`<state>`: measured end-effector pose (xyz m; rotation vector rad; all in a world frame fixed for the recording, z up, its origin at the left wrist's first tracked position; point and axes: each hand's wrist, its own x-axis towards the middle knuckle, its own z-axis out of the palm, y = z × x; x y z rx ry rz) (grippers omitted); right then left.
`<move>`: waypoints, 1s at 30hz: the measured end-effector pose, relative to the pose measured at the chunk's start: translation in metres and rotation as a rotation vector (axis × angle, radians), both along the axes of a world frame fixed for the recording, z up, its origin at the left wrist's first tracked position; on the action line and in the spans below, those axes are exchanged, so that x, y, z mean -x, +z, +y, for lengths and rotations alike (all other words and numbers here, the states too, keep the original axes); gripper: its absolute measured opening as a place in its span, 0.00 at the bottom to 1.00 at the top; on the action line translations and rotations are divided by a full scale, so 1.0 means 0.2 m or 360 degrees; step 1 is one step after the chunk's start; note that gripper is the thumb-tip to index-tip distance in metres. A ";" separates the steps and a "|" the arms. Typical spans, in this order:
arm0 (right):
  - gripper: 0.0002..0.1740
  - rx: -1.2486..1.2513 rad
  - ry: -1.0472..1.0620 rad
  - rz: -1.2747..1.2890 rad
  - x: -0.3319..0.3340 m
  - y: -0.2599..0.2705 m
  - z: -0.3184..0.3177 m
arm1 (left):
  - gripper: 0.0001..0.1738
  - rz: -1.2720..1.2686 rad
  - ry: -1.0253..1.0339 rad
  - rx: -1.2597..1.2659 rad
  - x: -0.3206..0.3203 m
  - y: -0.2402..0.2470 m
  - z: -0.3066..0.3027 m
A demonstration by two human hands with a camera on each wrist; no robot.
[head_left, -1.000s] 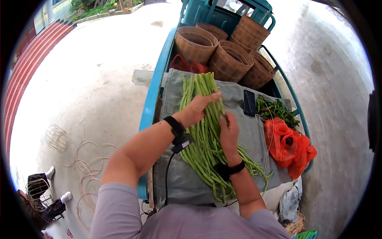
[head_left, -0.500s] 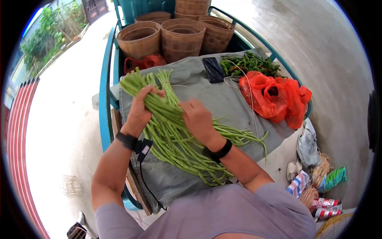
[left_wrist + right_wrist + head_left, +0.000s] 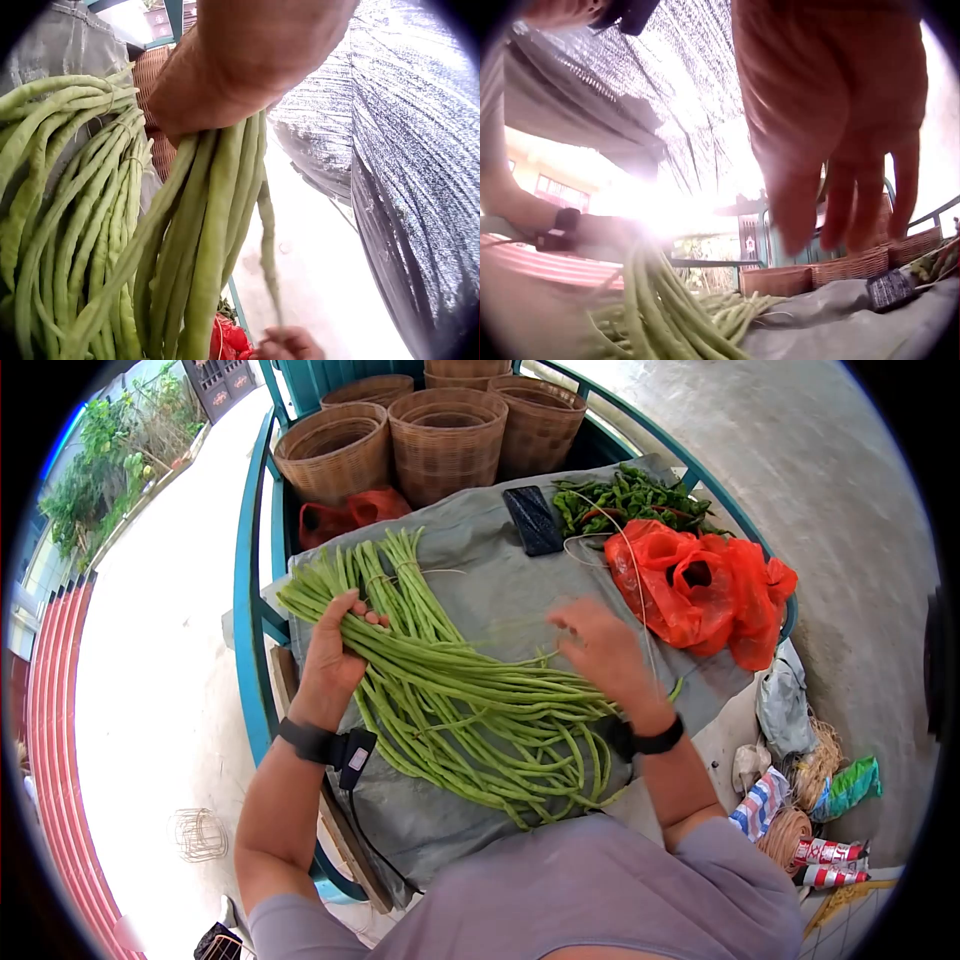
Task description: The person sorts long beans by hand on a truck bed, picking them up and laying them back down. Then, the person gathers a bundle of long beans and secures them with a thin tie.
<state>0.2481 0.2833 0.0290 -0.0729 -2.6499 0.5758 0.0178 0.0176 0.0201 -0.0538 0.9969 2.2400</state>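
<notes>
Long green beans [image 3: 480, 690] lie fanned over a grey cloth [image 3: 500, 595]. My left hand [image 3: 335, 655] grips a thick bunch of them near its upper end, its fingers curled round the stalks. Beside that hand, smaller bundles [image 3: 405, 585] lie on the cloth with thin ties round them, also visible in the left wrist view [image 3: 97, 202]. My right hand [image 3: 610, 655], blurred, is raised over the beans' right side. In the left wrist view its fingertips pinch the end of a single bean [image 3: 268, 240] stretching from the bunch.
Woven baskets [image 3: 445, 445] and a red bag [image 3: 355, 515] stand behind the cloth in a teal truck bed [image 3: 250, 610]. At the right are a phone [image 3: 533, 520], green peppers [image 3: 635, 500] and red plastic bags [image 3: 700, 590]. Sacks and twine [image 3: 790, 835] lie beyond the right edge.
The view has swung round. My left hand has gone from resting across the beans to gripping a bunch swung leftward at its top. My right hand has moved right, away from the left.
</notes>
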 end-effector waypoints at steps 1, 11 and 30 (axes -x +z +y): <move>0.17 -0.0216 0.0163 -0.0225 -0.01 0.00 0.06 | 0.12 0.0011 0.0006 0.0021 0.00 -0.01 0.00; 0.18 -0.0151 -0.0678 -0.0197 0.47 -0.64 0.76 | 0.09 0.0186 -0.0193 0.0056 -0.02 0.02 -0.02; 0.13 0.0444 0.0141 -0.0081 0.68 0.14 -0.51 | 0.14 0.0520 -0.0176 -0.0142 -0.08 0.08 -0.02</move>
